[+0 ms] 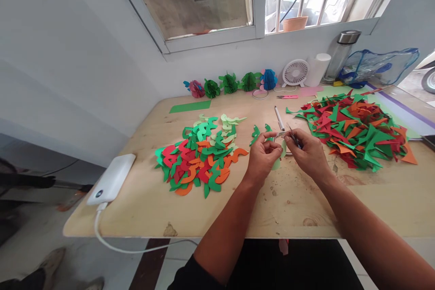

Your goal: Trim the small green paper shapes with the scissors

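Observation:
Over the middle of the table, my left hand pinches a pale green paper piece that hangs below its fingertips. My right hand is closed around small scissors, their blades up by the left fingertips; whether they touch the paper is too small to tell. Just behind my hands lie dark green paper cut-outs and a white pen. Left of my left hand is a loose heap of curved paper cut-outs in green, red, orange and pale green.
A pile of pointed paper scraps covers the right side. Folded paper turtles line the wall beside a white fan, a glass bottle and a clear blue-edged bag. A cabled power bank sits at the table's left edge.

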Action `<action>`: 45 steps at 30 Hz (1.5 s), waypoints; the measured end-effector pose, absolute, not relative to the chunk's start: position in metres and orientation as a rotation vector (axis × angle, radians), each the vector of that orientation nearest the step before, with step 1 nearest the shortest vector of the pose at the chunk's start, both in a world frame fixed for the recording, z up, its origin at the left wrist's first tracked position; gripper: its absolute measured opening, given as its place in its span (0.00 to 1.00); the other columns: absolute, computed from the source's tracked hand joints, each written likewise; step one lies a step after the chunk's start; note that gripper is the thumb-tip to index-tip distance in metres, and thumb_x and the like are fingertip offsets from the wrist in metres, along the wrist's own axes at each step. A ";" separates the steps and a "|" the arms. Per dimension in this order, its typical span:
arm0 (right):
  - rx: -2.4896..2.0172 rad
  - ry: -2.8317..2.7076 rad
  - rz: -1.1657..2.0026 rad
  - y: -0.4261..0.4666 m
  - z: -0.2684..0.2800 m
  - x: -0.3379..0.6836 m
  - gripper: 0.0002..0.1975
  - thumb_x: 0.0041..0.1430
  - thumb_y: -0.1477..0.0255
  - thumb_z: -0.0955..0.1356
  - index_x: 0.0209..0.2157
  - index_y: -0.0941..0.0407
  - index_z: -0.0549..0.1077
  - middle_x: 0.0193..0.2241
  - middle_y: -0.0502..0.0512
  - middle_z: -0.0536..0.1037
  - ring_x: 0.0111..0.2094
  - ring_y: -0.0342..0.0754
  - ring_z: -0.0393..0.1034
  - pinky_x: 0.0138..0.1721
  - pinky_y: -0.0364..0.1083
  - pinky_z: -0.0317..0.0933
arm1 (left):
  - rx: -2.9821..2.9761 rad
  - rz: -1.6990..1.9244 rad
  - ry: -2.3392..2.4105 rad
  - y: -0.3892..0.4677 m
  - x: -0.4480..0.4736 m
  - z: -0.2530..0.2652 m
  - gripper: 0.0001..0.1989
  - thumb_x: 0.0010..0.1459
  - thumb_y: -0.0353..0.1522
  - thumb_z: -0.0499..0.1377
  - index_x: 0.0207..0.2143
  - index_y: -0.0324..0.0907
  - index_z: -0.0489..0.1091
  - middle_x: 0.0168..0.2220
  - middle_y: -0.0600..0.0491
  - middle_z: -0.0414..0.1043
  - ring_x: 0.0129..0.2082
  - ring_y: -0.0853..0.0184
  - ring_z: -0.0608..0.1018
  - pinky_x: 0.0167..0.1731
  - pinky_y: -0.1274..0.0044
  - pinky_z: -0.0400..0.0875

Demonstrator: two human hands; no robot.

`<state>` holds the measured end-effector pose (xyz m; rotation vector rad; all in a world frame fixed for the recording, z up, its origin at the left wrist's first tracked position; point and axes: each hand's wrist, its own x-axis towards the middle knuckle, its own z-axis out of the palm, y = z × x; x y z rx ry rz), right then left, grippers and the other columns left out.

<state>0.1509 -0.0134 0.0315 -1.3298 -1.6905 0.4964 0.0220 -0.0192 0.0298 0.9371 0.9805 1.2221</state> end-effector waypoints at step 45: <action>-1.352 -1.697 0.510 -0.014 0.033 0.151 0.09 0.56 0.68 0.64 0.25 0.57 0.68 0.18 0.46 0.62 0.21 0.40 0.54 0.22 0.40 0.49 | 0.946 1.214 0.957 -0.020 0.022 0.030 0.17 0.41 0.26 0.61 0.37 0.38 0.64 0.20 0.60 0.68 0.19 0.77 0.67 0.24 0.83 0.60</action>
